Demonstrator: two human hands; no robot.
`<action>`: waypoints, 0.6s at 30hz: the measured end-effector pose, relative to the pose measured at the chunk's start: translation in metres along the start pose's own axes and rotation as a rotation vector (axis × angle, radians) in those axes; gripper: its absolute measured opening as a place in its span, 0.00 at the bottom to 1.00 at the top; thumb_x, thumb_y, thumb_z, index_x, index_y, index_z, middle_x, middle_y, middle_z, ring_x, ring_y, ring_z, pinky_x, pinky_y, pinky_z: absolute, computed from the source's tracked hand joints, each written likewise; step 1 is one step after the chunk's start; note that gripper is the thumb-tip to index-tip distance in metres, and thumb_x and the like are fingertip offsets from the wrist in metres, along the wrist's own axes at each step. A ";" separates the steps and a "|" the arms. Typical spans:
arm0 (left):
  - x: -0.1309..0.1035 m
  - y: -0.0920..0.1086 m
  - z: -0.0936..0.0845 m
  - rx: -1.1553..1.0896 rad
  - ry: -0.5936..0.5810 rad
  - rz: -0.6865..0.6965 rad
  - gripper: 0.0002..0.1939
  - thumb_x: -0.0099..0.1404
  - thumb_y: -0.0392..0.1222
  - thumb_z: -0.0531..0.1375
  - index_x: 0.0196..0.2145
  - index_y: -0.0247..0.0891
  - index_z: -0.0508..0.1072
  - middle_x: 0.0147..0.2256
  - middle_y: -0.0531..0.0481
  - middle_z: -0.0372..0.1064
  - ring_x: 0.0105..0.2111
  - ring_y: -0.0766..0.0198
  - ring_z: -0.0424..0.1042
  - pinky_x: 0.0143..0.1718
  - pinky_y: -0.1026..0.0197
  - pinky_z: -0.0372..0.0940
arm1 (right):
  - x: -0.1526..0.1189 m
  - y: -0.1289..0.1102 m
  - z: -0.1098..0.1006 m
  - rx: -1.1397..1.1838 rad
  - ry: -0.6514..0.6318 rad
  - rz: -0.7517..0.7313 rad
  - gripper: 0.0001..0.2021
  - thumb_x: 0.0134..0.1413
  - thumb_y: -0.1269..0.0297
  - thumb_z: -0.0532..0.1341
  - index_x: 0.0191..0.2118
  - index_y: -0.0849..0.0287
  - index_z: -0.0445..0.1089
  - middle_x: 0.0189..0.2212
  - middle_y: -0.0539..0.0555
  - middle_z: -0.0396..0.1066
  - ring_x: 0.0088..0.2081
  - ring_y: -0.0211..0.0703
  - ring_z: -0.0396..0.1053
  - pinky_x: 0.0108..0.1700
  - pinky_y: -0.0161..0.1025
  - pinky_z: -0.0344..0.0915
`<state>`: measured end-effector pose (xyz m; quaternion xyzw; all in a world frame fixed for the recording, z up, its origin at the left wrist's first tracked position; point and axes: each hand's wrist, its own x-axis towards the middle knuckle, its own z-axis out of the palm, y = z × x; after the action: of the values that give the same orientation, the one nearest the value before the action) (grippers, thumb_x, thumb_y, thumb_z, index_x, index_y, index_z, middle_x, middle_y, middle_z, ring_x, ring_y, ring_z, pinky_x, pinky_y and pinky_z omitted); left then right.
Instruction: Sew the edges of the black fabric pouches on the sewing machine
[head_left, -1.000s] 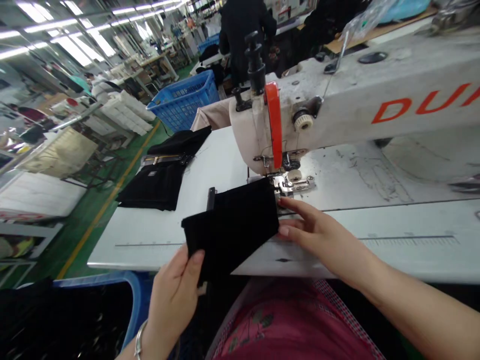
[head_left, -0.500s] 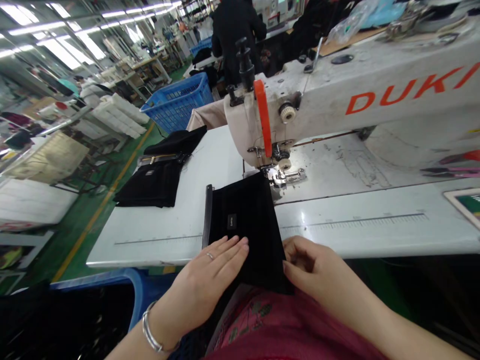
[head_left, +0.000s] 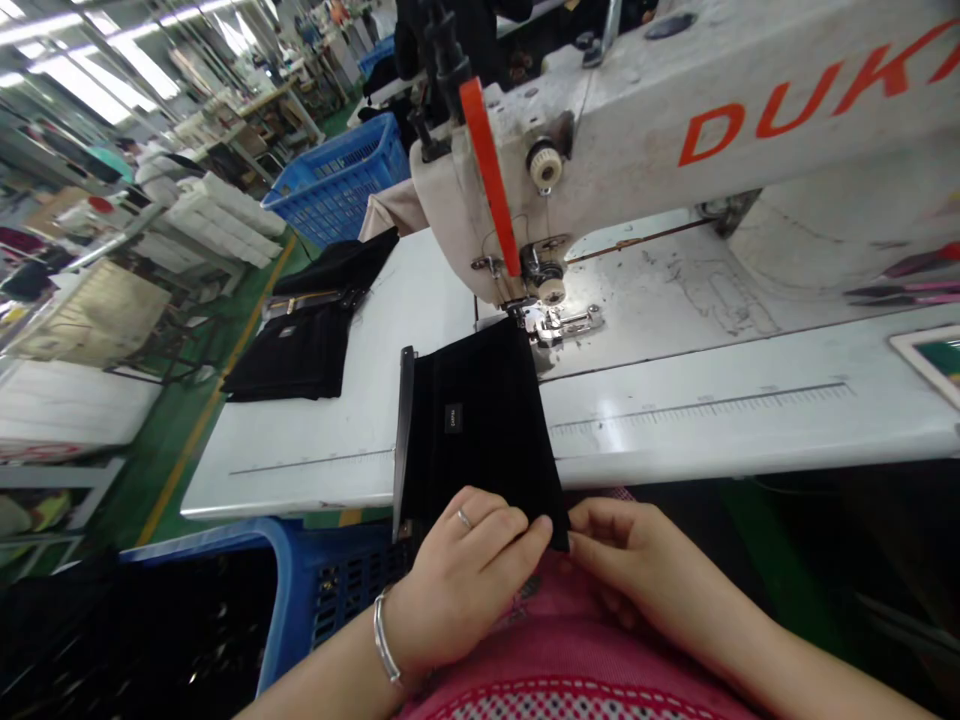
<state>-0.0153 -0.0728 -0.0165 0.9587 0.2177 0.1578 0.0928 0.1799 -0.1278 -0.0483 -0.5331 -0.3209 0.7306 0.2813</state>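
Observation:
A flat black fabric pouch [head_left: 491, 410] with a small label and a zip-like strip along its left side lies under the needle area of the sewing machine [head_left: 544, 310], its near end hanging over the table edge. My left hand [head_left: 480, 560], wearing a ring and a bracelet, has curled fingers closed on the pouch's near edge. Beside it my right hand [head_left: 619, 550] pinches the near right corner between thumb and fingers. The far right corner of the cloth reaches the presser foot [head_left: 544, 328].
More black pouches [head_left: 292, 345] are stacked on the left of the white table [head_left: 427, 290]. Below the table edge stands a blue crate [head_left: 289, 590] with dark items. Behind is another blue crate [head_left: 341, 185]. Pink-handled scissors or snips [head_left: 892, 293] lie at the right.
My left hand has gone from lying flat on the pouch to gripping its near edge, closer to my right hand. My right hand keeps its pinch at the corner. The camera view has shifted.

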 end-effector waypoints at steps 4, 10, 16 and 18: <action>-0.004 0.000 0.008 0.013 0.016 -0.013 0.13 0.67 0.32 0.56 0.49 0.34 0.71 0.35 0.47 0.72 0.35 0.61 0.68 0.39 0.56 0.67 | 0.000 0.002 -0.001 -0.006 -0.031 0.006 0.13 0.53 0.54 0.60 0.28 0.58 0.63 0.15 0.43 0.58 0.15 0.30 0.54 0.17 0.28 0.52; -0.001 0.005 0.016 0.100 0.016 -0.003 0.13 0.64 0.32 0.55 0.46 0.32 0.72 0.38 0.44 0.71 0.39 0.56 0.68 0.43 0.50 0.64 | -0.001 0.002 -0.003 0.013 -0.096 0.008 0.13 0.56 0.55 0.58 0.28 0.58 0.63 0.15 0.43 0.58 0.15 0.30 0.55 0.18 0.29 0.54; -0.002 0.005 0.022 0.024 0.046 -0.012 0.10 0.66 0.30 0.54 0.45 0.32 0.71 0.35 0.46 0.70 0.36 0.61 0.66 0.40 0.56 0.64 | -0.007 0.007 -0.009 -0.419 0.086 -0.373 0.05 0.57 0.66 0.57 0.31 0.58 0.65 0.22 0.48 0.66 0.23 0.35 0.64 0.24 0.31 0.62; 0.001 0.006 0.019 0.004 0.045 -0.033 0.10 0.66 0.29 0.53 0.44 0.33 0.71 0.34 0.47 0.69 0.35 0.62 0.65 0.39 0.57 0.64 | -0.005 0.006 -0.014 -0.687 0.308 -0.738 0.03 0.57 0.71 0.57 0.35 0.59 0.68 0.32 0.53 0.71 0.33 0.39 0.68 0.34 0.36 0.68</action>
<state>-0.0059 -0.0794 -0.0323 0.9514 0.2359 0.1772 0.0885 0.1944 -0.1331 -0.0535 -0.5472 -0.6631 0.3490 0.3728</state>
